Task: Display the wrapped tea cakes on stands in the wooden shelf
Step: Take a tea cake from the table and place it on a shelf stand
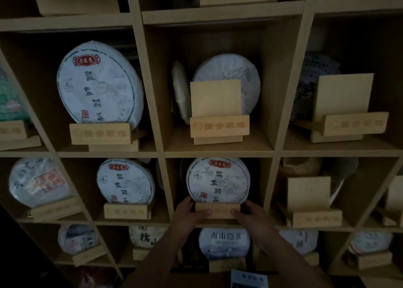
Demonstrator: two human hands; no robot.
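Stand (pixel 217 210) is gripped at both ends, left hand (pixel 189 214) and right hand (pixel 248 214) curled round it, tea cake (pixel 218 179) seated directly above the grip. Further up, an empty stand (pixel 219 126) is left unfilled; spare cakes (pixel 231 74) are leaned behind it.

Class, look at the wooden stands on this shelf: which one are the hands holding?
The stand in the middle compartment of the lower row, under a white tea cake. The left hand and right hand grip its ends; nothing touches the others.
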